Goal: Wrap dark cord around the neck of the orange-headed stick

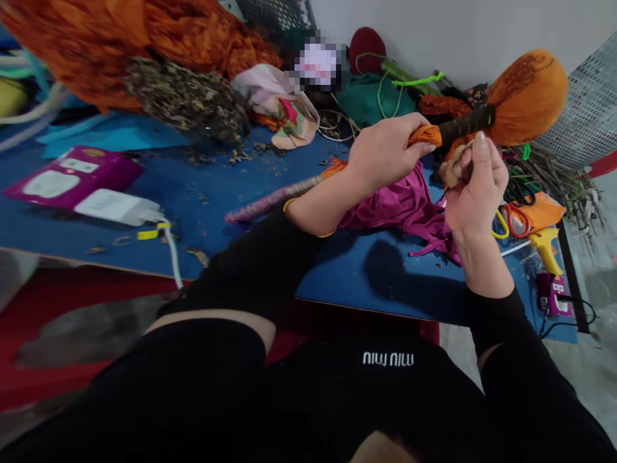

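Fingers on the left hand (385, 151) are closed tight around the orange-wrapped bit next to the dark handle of an orange bundle (530, 96), which sits up and to the right of the magenta cloth (400, 202). I'm using that cloth as the landmark for everything. Right hand (477, 186) is at the cloth's right side, just below the dark handle, fingers curled in with the tips close together, but honestly can't tell if they're gripping anything. A purple-wrapped stick (277, 198) pokes out left of the cloth, roughly in line with the handle; the left hand hides whether it's all one piece.

Work surface is a blue table (347, 273), sprinkled with dry brown crumbs left of the cloth. Farther left there's a purple socket box (91, 164), and up behind that, a dried plant clump (193, 99) plus a big orange fabric heap (202, 38). Green cloth (371, 96) is straight behind the magenta one. Off to its right: a yellow glue gun (549, 251) near the table's end, and a pile of twigs (569, 180) farther back.

Room-wise, a plain pale wall (434, 32) is behind the cloth, a perforated metal panel (585, 103) back to its right, and grey floor (598, 283) past the table on that side.
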Demonstrator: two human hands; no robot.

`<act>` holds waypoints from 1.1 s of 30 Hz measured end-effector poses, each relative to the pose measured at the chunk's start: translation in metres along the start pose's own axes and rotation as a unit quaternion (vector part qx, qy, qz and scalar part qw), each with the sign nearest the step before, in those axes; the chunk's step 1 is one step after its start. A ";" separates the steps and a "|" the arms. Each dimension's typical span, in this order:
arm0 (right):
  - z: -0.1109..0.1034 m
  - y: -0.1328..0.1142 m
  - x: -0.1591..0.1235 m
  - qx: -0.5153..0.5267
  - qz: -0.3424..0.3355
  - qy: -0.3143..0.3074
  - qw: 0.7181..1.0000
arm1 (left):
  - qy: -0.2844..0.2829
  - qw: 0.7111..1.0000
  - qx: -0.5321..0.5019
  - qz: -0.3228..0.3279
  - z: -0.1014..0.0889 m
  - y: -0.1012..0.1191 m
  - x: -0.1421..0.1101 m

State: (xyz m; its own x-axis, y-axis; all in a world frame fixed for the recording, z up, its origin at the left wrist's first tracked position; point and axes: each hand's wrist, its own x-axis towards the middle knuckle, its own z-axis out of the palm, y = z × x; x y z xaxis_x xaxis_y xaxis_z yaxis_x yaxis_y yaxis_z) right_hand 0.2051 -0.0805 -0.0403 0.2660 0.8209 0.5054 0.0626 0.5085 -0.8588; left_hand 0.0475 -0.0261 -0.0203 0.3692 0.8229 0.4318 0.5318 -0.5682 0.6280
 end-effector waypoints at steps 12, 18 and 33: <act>0.000 -0.024 0.009 -0.013 -0.007 -0.017 1.000 | -0.073 0.983 0.168 0.003 -0.002 0.011 -0.008; -0.001 -0.033 0.019 0.034 -0.023 -0.024 0.999 | -0.138 0.956 0.256 0.039 -0.005 0.032 -0.016; -0.008 -0.018 0.032 0.104 0.124 0.019 0.987 | -0.180 0.895 0.382 0.145 0.009 0.043 -0.031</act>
State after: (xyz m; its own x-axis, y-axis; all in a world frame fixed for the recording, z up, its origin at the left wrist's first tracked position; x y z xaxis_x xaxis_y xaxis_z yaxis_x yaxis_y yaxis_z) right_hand 0.2200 -0.0656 -0.0096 0.2838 0.9188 0.2743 -0.2069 0.3380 -0.9181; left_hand 0.0661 -0.0761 -0.0122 0.7243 0.6649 0.1823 0.6891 -0.7061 -0.1627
